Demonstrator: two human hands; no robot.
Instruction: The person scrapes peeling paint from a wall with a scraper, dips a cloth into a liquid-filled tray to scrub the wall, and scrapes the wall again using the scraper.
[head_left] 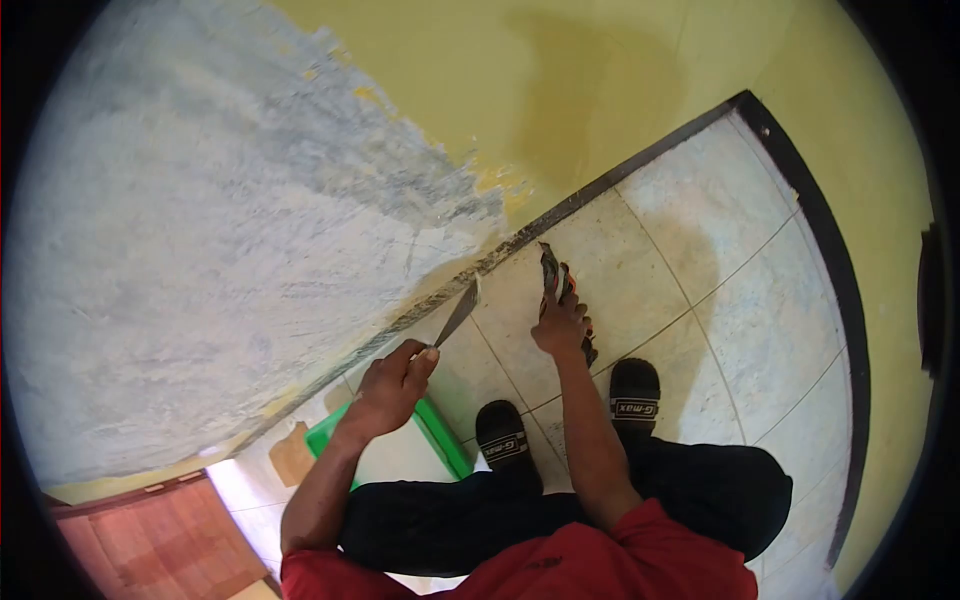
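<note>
My left hand [395,385] is closed around the handle of a putty knife [458,318]. The blade's tip reaches the dark baseboard [520,238] at the foot of the wall, close to the floor. Above that strip, the wall [220,240] has a rough grey-white scraped area with a ragged edge of yellow paint. In my right hand [562,325] is a bunched dark cloth with white and red stripes [550,268], held low over the floor tiles. Parts of the cloth are hidden by my fingers.
A white, green-edged container [432,445] is on the floor beside my left foot. Behind it lies a brown piece [291,454], with a reddish wooden panel [160,530] at lower left. Black sandals [634,395] are on my feet; the walls meet in a corner at upper right.
</note>
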